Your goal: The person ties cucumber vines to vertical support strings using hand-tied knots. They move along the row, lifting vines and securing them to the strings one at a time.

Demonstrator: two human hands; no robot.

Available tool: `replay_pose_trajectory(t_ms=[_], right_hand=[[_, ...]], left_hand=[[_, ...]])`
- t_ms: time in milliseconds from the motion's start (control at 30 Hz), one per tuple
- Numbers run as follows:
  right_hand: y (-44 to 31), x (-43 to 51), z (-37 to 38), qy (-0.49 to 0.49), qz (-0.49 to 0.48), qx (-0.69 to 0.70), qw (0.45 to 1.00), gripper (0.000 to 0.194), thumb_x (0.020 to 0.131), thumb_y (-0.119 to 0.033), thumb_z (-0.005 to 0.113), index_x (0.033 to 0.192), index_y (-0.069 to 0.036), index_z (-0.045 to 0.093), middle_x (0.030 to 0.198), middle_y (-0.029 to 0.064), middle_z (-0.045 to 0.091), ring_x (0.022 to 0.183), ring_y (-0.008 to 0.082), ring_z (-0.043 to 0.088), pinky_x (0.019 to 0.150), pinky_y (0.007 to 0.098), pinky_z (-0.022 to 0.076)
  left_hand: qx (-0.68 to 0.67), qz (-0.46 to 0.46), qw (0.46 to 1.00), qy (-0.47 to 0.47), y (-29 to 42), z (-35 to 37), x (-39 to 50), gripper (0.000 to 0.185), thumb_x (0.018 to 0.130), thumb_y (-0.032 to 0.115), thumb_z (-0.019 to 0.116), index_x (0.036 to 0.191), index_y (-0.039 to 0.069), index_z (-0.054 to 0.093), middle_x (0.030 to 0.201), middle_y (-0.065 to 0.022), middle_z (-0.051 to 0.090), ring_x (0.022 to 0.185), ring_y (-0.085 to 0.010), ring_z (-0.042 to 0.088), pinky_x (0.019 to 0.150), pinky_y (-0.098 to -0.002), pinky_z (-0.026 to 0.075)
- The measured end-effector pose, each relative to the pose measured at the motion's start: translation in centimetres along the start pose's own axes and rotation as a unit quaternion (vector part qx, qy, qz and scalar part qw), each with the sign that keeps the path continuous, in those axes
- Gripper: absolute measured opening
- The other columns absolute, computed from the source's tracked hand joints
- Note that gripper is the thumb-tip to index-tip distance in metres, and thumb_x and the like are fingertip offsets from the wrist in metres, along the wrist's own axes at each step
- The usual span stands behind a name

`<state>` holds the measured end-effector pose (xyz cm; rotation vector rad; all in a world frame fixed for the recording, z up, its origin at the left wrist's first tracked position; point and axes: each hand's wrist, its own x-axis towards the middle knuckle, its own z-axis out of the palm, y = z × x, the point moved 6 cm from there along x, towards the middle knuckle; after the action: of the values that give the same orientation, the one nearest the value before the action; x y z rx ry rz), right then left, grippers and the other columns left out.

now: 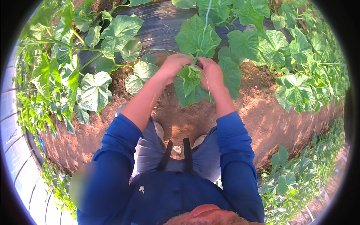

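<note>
Both hands meet at the upper part of a cucumber-like vine, whose stem rises between them. My left hand pinches it from the left side, fingertips partly hidden. My right hand grips at the same spot from the right, its fingers curled inward. A pale twine comes down from above and runs over a broad leaf just beyond the hands. Young, folded leaves hang on the near side of my fingers. A thin tendril droops across my right hand.
Black plastic mulch film covers the bed ahead. Leafy vines crowd the left and right. Bare reddish soil lies underfoot, with another plant row behind at right. Ribbed translucent sheeting curves along the left.
</note>
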<state>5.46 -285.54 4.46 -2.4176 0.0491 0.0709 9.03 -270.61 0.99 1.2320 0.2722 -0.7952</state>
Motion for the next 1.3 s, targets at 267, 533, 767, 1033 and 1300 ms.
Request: replay_pose_trajectory(t_ms=[267,533,767,1033,1300], right_hand=[[1.2,-0.3,-0.3,0.055,-0.047,0.051,0.996,0.024,0.085,-0.019,0.074,0.108,-0.013,0.073,0.094,0.0136,0.066,0.090,0.0344,0.065,0.075,0.0427,0.0526],[1.4,-0.4,-0.7,0.057,-0.099,0.075,0.991,0.021,0.090,-0.015,0.071,0.109,-0.006,0.073,0.097,0.0134,0.068,0.092,0.0295,0.066,0.082,0.0369,0.0510],[1.6,-0.5,-2.1,0.081,-0.067,0.051,0.993,0.020,0.086,-0.011,0.074,0.103,0.000,0.069,0.095,0.0154,0.067,0.088,0.0319,0.064,0.081,0.0379,0.0499],[1.5,-1.1,-1.2,-0.013,-0.137,0.079,0.987,0.017,0.088,-0.008,0.071,0.104,-0.003,0.068,0.092,0.0118,0.065,0.082,0.0248,0.062,0.074,0.0350,0.0482],[5.9,-0.9,2.3,-0.073,0.136,0.582,0.798,0.022,0.093,-0.010,0.069,0.114,-0.009,0.065,0.103,0.0028,0.065,0.084,0.0128,0.062,0.068,0.0267,0.0490]], left_hand=[[0.076,0.056,0.995,0.034,-0.5,0.9,1.0,0.021,0.085,0.014,0.067,0.089,-0.006,0.071,0.080,-0.0104,0.070,0.069,-0.0166,0.063,0.063,-0.0330,0.051],[0.111,-0.022,0.993,-0.022,-1.1,1.4,1.2,0.021,0.088,0.020,0.067,0.097,0.000,0.069,0.093,-0.0061,0.069,0.083,-0.0145,0.061,0.071,-0.0300,0.047],[-0.154,-0.028,0.987,0.044,0.1,1.0,1.2,0.021,0.098,0.025,0.062,0.106,0.006,0.063,0.098,-0.0041,0.065,0.086,-0.0152,0.063,0.075,-0.0342,0.055],[0.031,0.091,0.995,-0.017,2.1,3.1,0.7,0.029,0.100,0.025,0.064,0.119,0.004,0.066,0.113,-0.0054,0.068,0.099,-0.0137,0.064,0.081,-0.0323,0.054],[0.071,0.132,0.971,-0.187,3.7,5.4,-0.6,0.051,0.087,0.011,0.071,0.136,0.003,0.060,0.127,-0.0080,0.066,0.117,-0.0186,0.061,0.101,-0.0341,0.049]])
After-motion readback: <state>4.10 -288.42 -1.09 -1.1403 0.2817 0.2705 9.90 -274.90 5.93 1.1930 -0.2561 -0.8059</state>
